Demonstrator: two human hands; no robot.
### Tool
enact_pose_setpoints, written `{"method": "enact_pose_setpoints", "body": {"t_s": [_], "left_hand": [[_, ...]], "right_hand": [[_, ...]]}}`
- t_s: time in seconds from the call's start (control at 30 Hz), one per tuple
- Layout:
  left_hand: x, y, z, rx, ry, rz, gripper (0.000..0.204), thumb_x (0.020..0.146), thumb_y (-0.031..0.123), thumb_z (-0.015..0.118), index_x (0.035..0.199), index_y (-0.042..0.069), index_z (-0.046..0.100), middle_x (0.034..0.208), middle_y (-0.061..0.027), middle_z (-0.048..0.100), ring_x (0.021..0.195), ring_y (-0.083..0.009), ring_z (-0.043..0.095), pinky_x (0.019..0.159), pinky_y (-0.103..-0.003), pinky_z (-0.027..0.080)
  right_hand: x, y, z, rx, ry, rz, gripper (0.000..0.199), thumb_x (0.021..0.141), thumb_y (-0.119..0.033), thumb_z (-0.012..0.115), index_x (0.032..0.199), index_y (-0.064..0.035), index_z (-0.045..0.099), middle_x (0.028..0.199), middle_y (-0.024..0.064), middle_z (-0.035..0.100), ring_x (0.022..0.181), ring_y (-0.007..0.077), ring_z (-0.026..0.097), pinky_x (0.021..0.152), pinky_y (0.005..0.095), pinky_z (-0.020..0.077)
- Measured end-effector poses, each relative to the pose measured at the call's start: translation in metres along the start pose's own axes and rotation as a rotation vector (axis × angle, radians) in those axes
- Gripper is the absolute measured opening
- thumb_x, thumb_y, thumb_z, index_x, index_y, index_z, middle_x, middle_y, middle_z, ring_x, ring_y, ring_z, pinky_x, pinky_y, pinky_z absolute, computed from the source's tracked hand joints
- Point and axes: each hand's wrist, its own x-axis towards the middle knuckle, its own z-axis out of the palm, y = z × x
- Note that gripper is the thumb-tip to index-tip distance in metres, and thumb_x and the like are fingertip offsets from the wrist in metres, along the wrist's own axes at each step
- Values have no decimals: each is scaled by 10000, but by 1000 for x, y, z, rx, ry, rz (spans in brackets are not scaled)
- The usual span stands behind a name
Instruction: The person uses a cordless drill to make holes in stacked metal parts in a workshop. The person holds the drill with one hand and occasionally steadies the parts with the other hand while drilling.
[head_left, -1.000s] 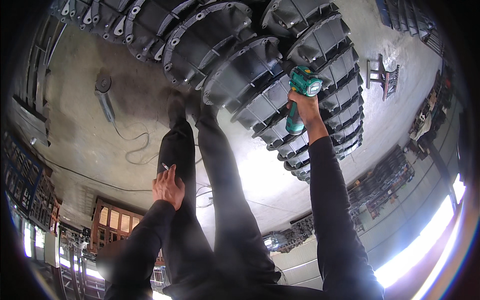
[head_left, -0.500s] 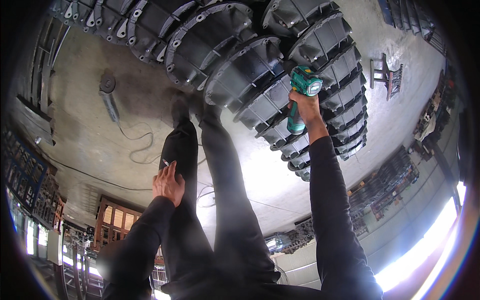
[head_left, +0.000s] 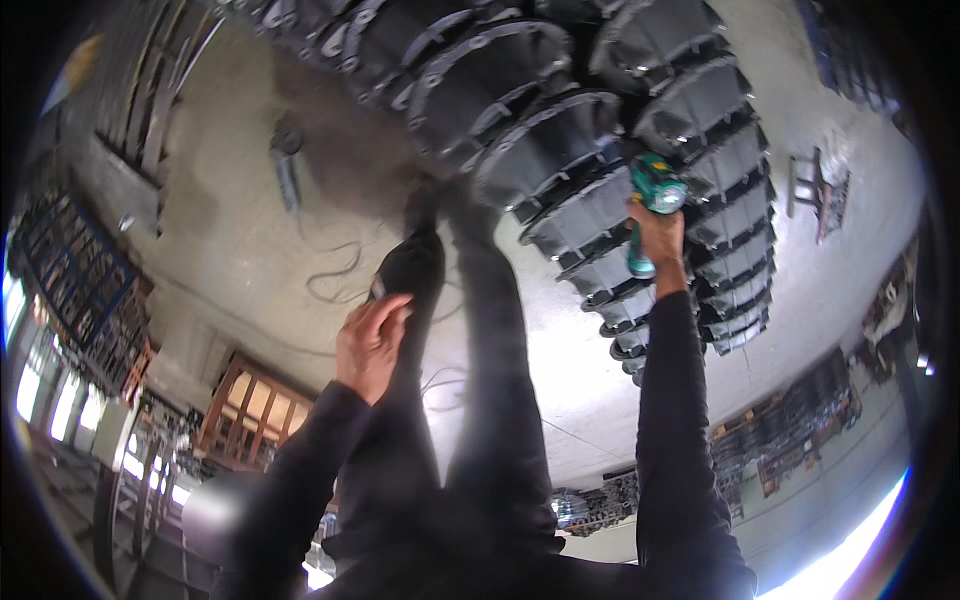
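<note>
One green power drill, upper right of centre, was wrapped in the right hand over stacked dark castings; left hand, left of centre, bent-fingered, contents unclear; work finished or remaining, indiscernible.

No text, label, number or sign is legible. The green power drill carries a pale patch on its housing; blur prevents identification of any lettering there.

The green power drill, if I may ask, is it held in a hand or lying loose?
Held: the right hand's grip is closed around the green power drill.
</note>
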Motion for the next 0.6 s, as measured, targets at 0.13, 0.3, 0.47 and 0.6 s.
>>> {"method": "enact_pose_setpoints", "body": {"t_s": [0.13,0.3,0.47,0.6], "left_hand": [[18,23,-11,-57,44,60,260,913,-48,659,1144,69,683,929,-115,722,822,-298,696,748,-367,540],[23,-40,1,-492,105,-177,240,981,-85,551,1143,63,647,846,-13,615,789,-128,650,746,-272,544],[14,-167,-25,-728,257,-724,265,974,-49,566,1156,76,420,918,-171,623,723,-269,703,535,-387,598],[11,-215,-59,-645,264,-892,326,989,27,567,1264,-23,399,903,-242,708,703,-314,742,578,-370,599]], "right_hand": [[-29,3,-15,174,-41,-73,222,822,-76,773,1024,-23,699,885,28,700,678,139,644,630,293,527],[-75,-3,-25,221,-95,2,260,824,-53,747,1076,-18,694,925,43,708,732,161,669,644,308,555],[-102,-12,1,327,-131,14,246,818,-90,755,1047,-29,689,873,30,689,706,152,654,646,313,529],[-101,-28,27,289,-125,-17,222,811,-97,741,1014,-18,700,841,30,702,708,153,670,646,315,527]]}}
